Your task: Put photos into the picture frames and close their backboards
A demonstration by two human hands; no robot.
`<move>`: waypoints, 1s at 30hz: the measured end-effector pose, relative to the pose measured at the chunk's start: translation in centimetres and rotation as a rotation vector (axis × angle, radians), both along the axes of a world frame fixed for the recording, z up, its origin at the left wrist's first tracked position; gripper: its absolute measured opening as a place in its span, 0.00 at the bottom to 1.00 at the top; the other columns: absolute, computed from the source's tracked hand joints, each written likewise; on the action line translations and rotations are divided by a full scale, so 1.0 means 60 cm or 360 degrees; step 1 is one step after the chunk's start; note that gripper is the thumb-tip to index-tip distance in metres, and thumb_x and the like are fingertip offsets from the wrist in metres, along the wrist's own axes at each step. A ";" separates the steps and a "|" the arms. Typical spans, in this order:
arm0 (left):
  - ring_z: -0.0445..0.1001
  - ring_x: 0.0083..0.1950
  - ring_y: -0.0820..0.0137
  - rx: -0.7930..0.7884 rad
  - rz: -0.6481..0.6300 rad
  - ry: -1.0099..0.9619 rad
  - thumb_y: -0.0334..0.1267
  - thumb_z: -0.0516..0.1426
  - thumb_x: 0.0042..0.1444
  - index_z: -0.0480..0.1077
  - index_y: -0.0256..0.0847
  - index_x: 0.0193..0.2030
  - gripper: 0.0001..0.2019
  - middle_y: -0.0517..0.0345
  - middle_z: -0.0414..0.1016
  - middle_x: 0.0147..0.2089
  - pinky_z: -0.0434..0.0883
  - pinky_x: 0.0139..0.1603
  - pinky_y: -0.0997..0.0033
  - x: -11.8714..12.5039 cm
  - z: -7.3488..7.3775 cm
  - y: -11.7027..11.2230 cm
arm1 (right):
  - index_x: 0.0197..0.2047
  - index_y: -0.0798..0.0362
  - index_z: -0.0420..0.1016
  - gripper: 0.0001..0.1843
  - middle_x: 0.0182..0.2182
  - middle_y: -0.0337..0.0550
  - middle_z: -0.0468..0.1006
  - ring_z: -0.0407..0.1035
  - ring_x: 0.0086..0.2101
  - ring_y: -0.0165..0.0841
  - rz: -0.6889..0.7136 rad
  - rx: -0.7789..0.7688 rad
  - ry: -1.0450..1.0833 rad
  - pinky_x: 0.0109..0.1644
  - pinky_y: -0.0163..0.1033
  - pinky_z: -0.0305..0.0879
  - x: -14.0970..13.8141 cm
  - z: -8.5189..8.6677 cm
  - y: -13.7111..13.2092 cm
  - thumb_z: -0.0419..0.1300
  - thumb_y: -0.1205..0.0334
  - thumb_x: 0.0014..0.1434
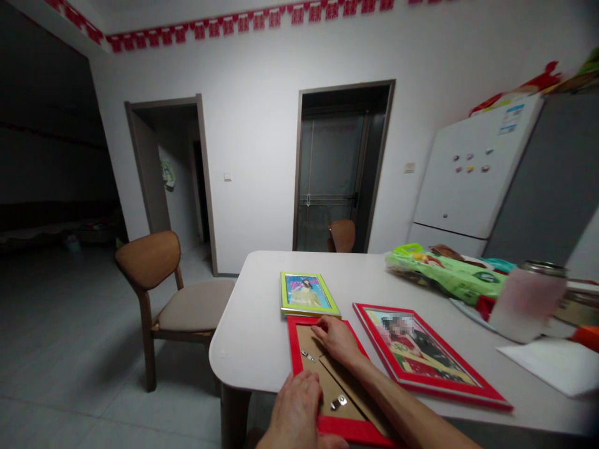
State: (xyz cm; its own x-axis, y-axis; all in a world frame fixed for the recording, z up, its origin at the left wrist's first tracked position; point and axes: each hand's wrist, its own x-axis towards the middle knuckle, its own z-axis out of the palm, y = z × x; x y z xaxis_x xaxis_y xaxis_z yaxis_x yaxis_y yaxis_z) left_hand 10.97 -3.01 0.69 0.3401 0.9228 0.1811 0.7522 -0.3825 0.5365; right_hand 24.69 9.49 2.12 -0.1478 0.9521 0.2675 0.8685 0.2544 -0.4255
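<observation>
A red picture frame lies face down at the table's near edge, its brown backing board showing. Metal fittings, one near the lower end and one higher up, sit on the board. My left hand is closed over the frame's left rim, fingers together. Across the frame reaches my right hand, its fingers bent and pinched at the board's far end; what is between them is hidden. Just beyond lies a yellow-green framed picture. To the right, another red framed picture lies face up.
On the white table, a green plastic package, a jar with pinkish contents and white paper stand or lie at the right. A wooden chair is left of the table; another chair is behind it.
</observation>
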 end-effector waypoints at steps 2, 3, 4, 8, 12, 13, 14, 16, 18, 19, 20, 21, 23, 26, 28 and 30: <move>0.59 0.54 0.53 0.0024 -0.0008 -0.0020 0.46 0.66 0.28 0.61 0.32 0.51 0.40 0.41 0.62 0.53 0.55 0.56 0.56 0.001 0.003 -0.002 | 0.29 0.53 0.73 0.14 0.29 0.43 0.76 0.67 0.30 0.29 0.0201 -0.0001 0.0040 0.32 0.31 0.57 -0.006 0.000 -0.020 0.49 0.57 0.51; 0.60 0.53 0.54 0.0046 -0.0011 -0.0034 0.45 0.66 0.28 0.62 0.32 0.50 0.39 0.42 0.64 0.52 0.56 0.56 0.56 0.002 0.006 -0.003 | 0.28 0.53 0.74 0.12 0.28 0.41 0.76 0.67 0.29 0.28 0.0318 -0.0014 0.0061 0.32 0.30 0.57 -0.010 -0.001 -0.028 0.50 0.58 0.50; 0.61 0.52 0.55 0.0068 -0.0018 -0.0047 0.43 0.66 0.28 0.62 0.33 0.49 0.38 0.43 0.65 0.51 0.57 0.55 0.57 0.002 0.008 -0.004 | 0.26 0.53 0.74 0.11 0.26 0.40 0.76 0.67 0.28 0.28 0.0424 -0.0031 0.0082 0.32 0.29 0.57 -0.013 -0.003 -0.036 0.51 0.60 0.49; 0.63 0.50 0.57 0.0137 -0.0060 -0.0085 0.42 0.66 0.27 0.63 0.35 0.47 0.36 0.47 0.66 0.50 0.59 0.53 0.58 0.004 0.015 -0.006 | 0.24 0.54 0.75 0.11 0.23 0.41 0.75 0.66 0.27 0.28 0.0587 -0.0054 0.0163 0.32 0.30 0.57 -0.019 -0.011 -0.048 0.51 0.64 0.46; 0.63 0.50 0.57 0.0160 -0.0059 -0.0088 0.42 0.66 0.27 0.63 0.36 0.48 0.36 0.49 0.67 0.49 0.60 0.53 0.57 0.004 0.013 -0.004 | 0.25 0.55 0.76 0.11 0.24 0.41 0.74 0.65 0.27 0.28 0.0575 -0.0058 0.0169 0.32 0.30 0.58 -0.019 -0.014 -0.049 0.51 0.65 0.46; 0.64 0.50 0.58 0.0170 -0.0062 -0.0093 0.41 0.66 0.27 0.63 0.37 0.48 0.36 0.49 0.67 0.49 0.60 0.53 0.57 0.004 0.013 -0.004 | 0.25 0.55 0.76 0.11 0.25 0.40 0.74 0.65 0.27 0.28 0.0577 -0.0061 0.0166 0.32 0.30 0.58 -0.019 -0.012 -0.050 0.51 0.65 0.46; 0.64 0.50 0.57 0.0177 -0.0067 -0.0098 0.41 0.67 0.27 0.63 0.37 0.48 0.36 0.49 0.67 0.49 0.60 0.53 0.57 0.003 0.012 -0.003 | 0.25 0.55 0.76 0.12 0.25 0.40 0.74 0.65 0.27 0.27 0.0577 -0.0069 0.0159 0.32 0.30 0.58 -0.020 -0.010 -0.052 0.51 0.66 0.46; 0.63 0.50 0.57 0.0189 -0.0074 -0.0102 0.41 0.67 0.26 0.62 0.37 0.48 0.37 0.48 0.66 0.49 0.60 0.53 0.57 0.003 0.012 -0.002 | 0.25 0.55 0.75 0.12 0.25 0.40 0.74 0.65 0.27 0.27 0.0587 -0.0094 0.0140 0.33 0.30 0.57 -0.020 -0.001 -0.057 0.50 0.66 0.47; 0.63 0.51 0.56 0.0194 -0.0076 -0.0095 0.41 0.67 0.26 0.62 0.37 0.48 0.37 0.47 0.66 0.50 0.60 0.53 0.56 0.002 0.011 -0.001 | 0.25 0.56 0.75 0.12 0.25 0.40 0.74 0.65 0.27 0.28 0.0587 -0.0100 0.0137 0.33 0.30 0.58 -0.018 0.012 -0.067 0.50 0.65 0.48; 0.63 0.51 0.56 0.0197 -0.0076 -0.0089 0.41 0.67 0.26 0.62 0.36 0.48 0.37 0.47 0.66 0.50 0.61 0.52 0.56 0.001 0.010 -0.001 | 0.26 0.56 0.75 0.13 0.25 0.41 0.73 0.65 0.28 0.28 0.0580 -0.0089 0.0150 0.33 0.30 0.58 -0.014 0.019 -0.074 0.49 0.65 0.49; 0.63 0.51 0.57 0.0202 -0.0078 -0.0085 0.41 0.67 0.26 0.62 0.36 0.48 0.37 0.46 0.66 0.50 0.61 0.52 0.57 0.000 0.010 0.000 | 0.27 0.56 0.75 0.13 0.26 0.41 0.73 0.64 0.28 0.28 0.0576 -0.0071 0.0169 0.34 0.31 0.58 -0.009 0.026 -0.083 0.49 0.64 0.49; 0.63 0.51 0.57 0.0207 -0.0084 -0.0081 0.41 0.67 0.27 0.63 0.36 0.48 0.36 0.47 0.66 0.50 0.61 0.52 0.57 -0.001 0.009 0.000 | 0.28 0.55 0.74 0.13 0.27 0.42 0.73 0.64 0.29 0.29 0.0582 -0.0059 0.0182 0.34 0.31 0.58 -0.002 0.032 -0.094 0.48 0.64 0.50; 0.63 0.51 0.57 0.0199 -0.0085 -0.0072 0.41 0.66 0.27 0.63 0.36 0.47 0.35 0.47 0.66 0.50 0.61 0.53 0.57 -0.002 0.007 0.000 | 0.27 0.54 0.74 0.14 0.28 0.42 0.72 0.64 0.31 0.29 0.0638 -0.0065 0.0160 0.36 0.33 0.58 0.015 0.042 -0.120 0.48 0.64 0.51; 0.62 0.52 0.56 0.0137 -0.0051 -0.0043 0.42 0.66 0.28 0.63 0.36 0.48 0.35 0.45 0.65 0.51 0.59 0.54 0.56 -0.002 0.005 -0.001 | 0.25 0.52 0.74 0.14 0.28 0.42 0.71 0.63 0.33 0.31 0.0778 -0.0094 0.0005 0.39 0.35 0.57 0.041 0.046 -0.160 0.48 0.64 0.51; 0.61 0.53 0.56 0.0101 -0.0033 -0.0017 0.42 0.66 0.28 0.63 0.36 0.48 0.35 0.44 0.64 0.51 0.58 0.54 0.55 -0.001 0.005 -0.002 | 0.27 0.50 0.75 0.13 0.30 0.43 0.70 0.61 0.35 0.32 0.0842 -0.0051 -0.0068 0.41 0.38 0.56 0.053 0.043 -0.180 0.48 0.64 0.52; 0.61 0.53 0.56 0.0095 -0.0033 -0.0004 0.42 0.66 0.28 0.64 0.37 0.46 0.34 0.46 0.65 0.51 0.59 0.54 0.56 0.000 0.005 -0.002 | 0.29 0.49 0.75 0.13 0.32 0.43 0.70 0.60 0.37 0.32 0.0899 0.0017 -0.0087 0.42 0.39 0.56 0.060 0.040 -0.193 0.48 0.65 0.52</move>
